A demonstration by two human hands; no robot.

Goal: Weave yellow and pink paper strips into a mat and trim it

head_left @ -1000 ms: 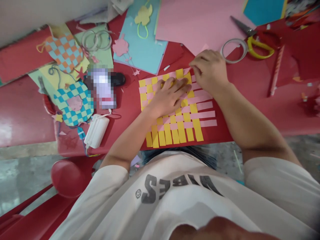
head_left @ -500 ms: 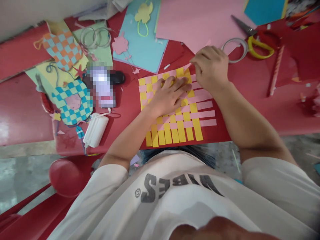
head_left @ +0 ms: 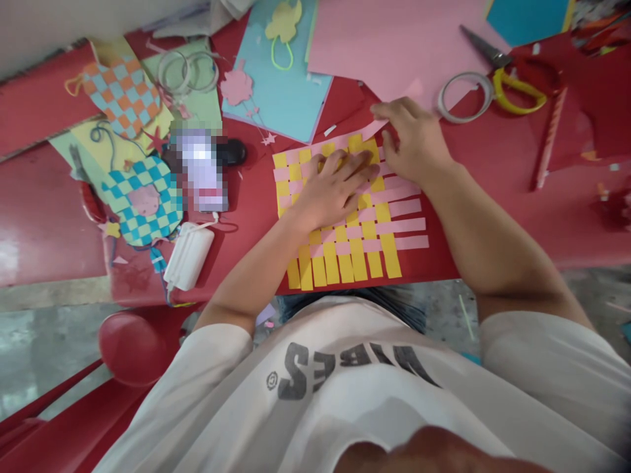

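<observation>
A mat woven from yellow and pink paper strips (head_left: 345, 249) lies on the red table (head_left: 493, 197) in front of me. My left hand (head_left: 330, 187) rests flat on the mat's upper middle, fingers stretched out and pressing it down. My right hand (head_left: 411, 141) is at the mat's top right corner, fingers on the end of a pink strip (head_left: 372, 126) that sticks up from the weave. Loose pink strip ends (head_left: 409, 226) poke out along the mat's right side.
A roll of clear tape (head_left: 461, 97) and yellow-handled scissors (head_left: 513, 89) lie right of my right hand. Pink paper (head_left: 394, 46) and a light blue sheet (head_left: 276, 79) sit behind. Woven paper shapes (head_left: 142, 197), a white charger (head_left: 190, 256) and tape rings (head_left: 190, 72) are at left.
My right hand's fingers have loosened from a tight pinch and spread along the pink strip at the top right corner. The left hand has stayed pressed on the mat.
</observation>
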